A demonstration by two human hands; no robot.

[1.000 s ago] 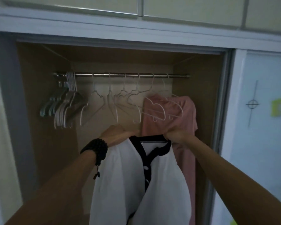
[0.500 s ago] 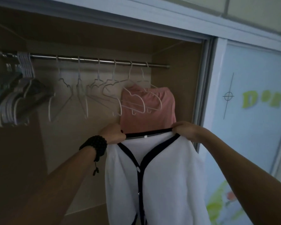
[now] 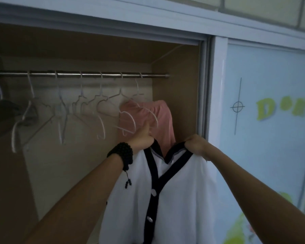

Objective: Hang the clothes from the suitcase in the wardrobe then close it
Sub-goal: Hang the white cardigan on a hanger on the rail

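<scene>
The left hand [image 3: 142, 140] holds the white top [image 3: 174, 199] by its collar, thumb sticking up; the right hand [image 3: 195, 144] grips the other side tight; a pink top [image 3: 163, 124] hangs behind.

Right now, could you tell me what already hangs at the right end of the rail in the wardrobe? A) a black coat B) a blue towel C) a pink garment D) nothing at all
C: a pink garment hangs on a hanger at the right end of the rail, just behind the white cardigan that both hands hold up.
</scene>
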